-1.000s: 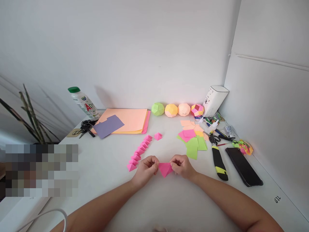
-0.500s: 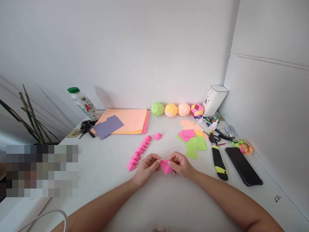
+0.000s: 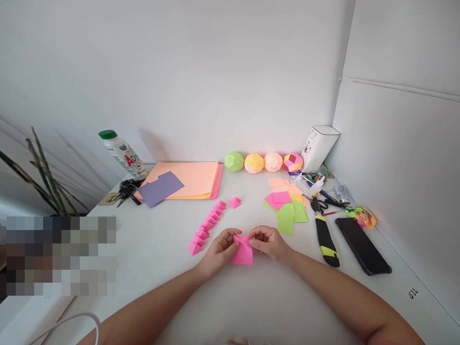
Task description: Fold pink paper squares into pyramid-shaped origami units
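Note:
Both hands hold one small square of pink paper (image 3: pixel 243 252) just above the white table. My left hand (image 3: pixel 223 247) pinches its left edge between thumb and fingers, and my right hand (image 3: pixel 269 243) pinches its upper right corner. The paper's lower edge hangs toward me; whether it bears creases I cannot make out. Beyond my left hand runs a slanting row of several folded pink paper pieces (image 3: pixel 208 223), each a small pointed shape. One more pink folded piece (image 3: pixel 235 202) sits apart, right of the row's far end.
Loose pink, green and peach paper squares (image 3: pixel 285 218) lie beyond my right hand. Further right are scissors (image 3: pixel 317 205), a black-and-yellow cutter (image 3: pixel 326 242) and a phone (image 3: pixel 362 246). Paper balls (image 3: pixel 254 163) line the wall beside stacked coloured sheets (image 3: pixel 194 177). A bottle (image 3: pixel 124 155) stands back left.
The pink paper has gone from a downward-pointing triangle to a squarish, opened-out shape between my fingers. Both hands keep hold of it and have shifted only slightly.

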### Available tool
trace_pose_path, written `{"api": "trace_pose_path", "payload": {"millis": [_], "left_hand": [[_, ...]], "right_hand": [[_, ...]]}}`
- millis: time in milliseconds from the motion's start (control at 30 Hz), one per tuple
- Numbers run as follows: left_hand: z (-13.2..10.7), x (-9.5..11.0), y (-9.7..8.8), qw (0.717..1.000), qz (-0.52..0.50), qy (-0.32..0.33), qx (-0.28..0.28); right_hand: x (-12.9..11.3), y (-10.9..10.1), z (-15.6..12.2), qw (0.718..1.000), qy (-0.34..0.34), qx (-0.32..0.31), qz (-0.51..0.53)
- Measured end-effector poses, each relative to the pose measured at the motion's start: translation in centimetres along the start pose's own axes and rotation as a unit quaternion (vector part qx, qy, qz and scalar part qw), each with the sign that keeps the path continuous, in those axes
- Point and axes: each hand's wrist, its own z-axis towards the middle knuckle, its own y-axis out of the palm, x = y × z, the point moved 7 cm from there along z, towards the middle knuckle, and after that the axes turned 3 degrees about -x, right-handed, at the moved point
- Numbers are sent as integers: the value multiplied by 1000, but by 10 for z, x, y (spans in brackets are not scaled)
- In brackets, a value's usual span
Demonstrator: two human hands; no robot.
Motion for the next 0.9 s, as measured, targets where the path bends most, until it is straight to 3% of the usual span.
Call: {"api": "trace_pose_path", "payload": {"millis": [300, 567, 900], "left_hand": [[-1, 9, 6, 997, -11, 68, -16], [-1, -1, 5, 997, 49, 41, -37], [-2, 1, 7, 997, 53, 27, -45]], "right_hand": [[-2, 3, -1, 998, -17, -10, -67], [-15, 7, -3, 991, -54, 0, -122], [-22, 9, -5, 982, -86, 13, -165]]}}
